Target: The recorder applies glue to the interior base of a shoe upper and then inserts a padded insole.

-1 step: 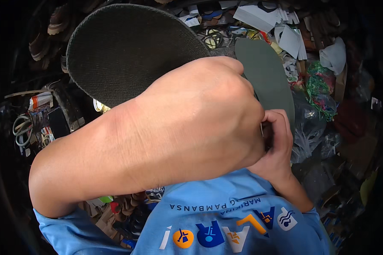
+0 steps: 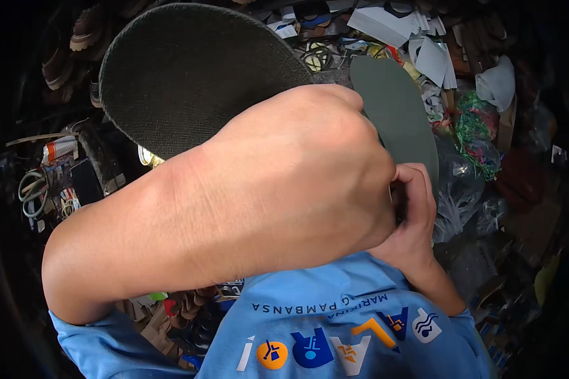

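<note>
Cluttered floor below, unchanged; left hand (image 2: 310,170) stays fisted gripping the sole (image 2: 189,82), right hand (image 2: 414,215) still pinching the insole (image 2: 395,114).

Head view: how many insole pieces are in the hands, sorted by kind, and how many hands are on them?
Rough dark insole sheet: 1
Smooth green insole: 1
Hands gripping them, left hand and right hand: 2
Total: 4

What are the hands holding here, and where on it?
Both hands hold dark green sole-shaped sheets. The left hand covers the near end of the large textured sheet; the right hand pinches the near end of the smooth insole. The exact grip is hidden.
</note>
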A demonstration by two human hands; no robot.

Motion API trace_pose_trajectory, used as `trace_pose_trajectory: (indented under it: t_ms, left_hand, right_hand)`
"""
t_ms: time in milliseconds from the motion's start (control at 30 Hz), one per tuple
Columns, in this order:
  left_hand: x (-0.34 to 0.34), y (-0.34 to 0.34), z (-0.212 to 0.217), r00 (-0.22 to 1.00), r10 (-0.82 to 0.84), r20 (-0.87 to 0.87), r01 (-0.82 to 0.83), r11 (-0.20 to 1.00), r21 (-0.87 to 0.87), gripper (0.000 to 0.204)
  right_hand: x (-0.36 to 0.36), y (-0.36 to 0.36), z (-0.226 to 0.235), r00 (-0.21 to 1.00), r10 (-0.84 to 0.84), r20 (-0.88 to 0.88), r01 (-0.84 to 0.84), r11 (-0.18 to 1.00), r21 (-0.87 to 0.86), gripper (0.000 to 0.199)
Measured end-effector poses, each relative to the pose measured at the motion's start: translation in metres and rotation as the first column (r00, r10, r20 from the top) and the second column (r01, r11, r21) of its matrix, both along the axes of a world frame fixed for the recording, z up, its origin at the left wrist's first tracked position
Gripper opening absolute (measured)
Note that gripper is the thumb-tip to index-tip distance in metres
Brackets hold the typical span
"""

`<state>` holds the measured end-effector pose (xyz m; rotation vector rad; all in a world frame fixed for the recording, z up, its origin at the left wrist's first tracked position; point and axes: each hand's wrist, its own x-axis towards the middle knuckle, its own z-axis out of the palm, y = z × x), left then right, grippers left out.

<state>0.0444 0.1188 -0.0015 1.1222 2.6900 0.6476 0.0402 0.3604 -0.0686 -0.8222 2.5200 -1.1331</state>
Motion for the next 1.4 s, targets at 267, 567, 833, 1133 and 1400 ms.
trace_pose_trajectory:
  t_ms: [267, 567, 833, 1133, 1400]
  left_hand:
    - [-0.004, 0.01, -0.009, 0.999, -0.043, 0.012, 0.043, 0.999, -0.025, 0.006]
    - [-0.023, 0.021, -0.002, 0.952, -0.202, 0.231, 0.245, 0.953, -0.176, 0.006]
    - [-0.028, 0.026, -0.007, 0.976, -0.111, 0.187, 0.161, 0.947, -0.277, 0.014]
    - [-0.023, 0.028, 0.009, 0.988, -0.004, 0.151, 0.041, 0.969, -0.242, 0.012]
    - [0.031, -0.027, 0.02, 0.518, 0.812, 0.268, -0.738, 0.266, 0.62, 0.045]
  right_hand:
    - [-0.008, 0.001, -0.001, 0.992, 0.086, -0.094, -0.087, 0.996, -0.011, 0.067]
    - [-0.046, 0.005, 0.026, 0.776, 0.517, -0.361, -0.541, 0.84, 0.038, 0.034]
    - [-0.07, -0.013, 0.05, 0.381, 0.904, -0.196, -0.768, 0.427, 0.477, 0.024]
    - [-0.068, -0.018, 0.012, 0.242, 0.884, -0.399, -0.806, 0.412, 0.425, 0.023]
    - [-0.048, -0.023, 0.023, 0.353, 0.856, -0.376, -0.794, 0.487, 0.364, 0.01]
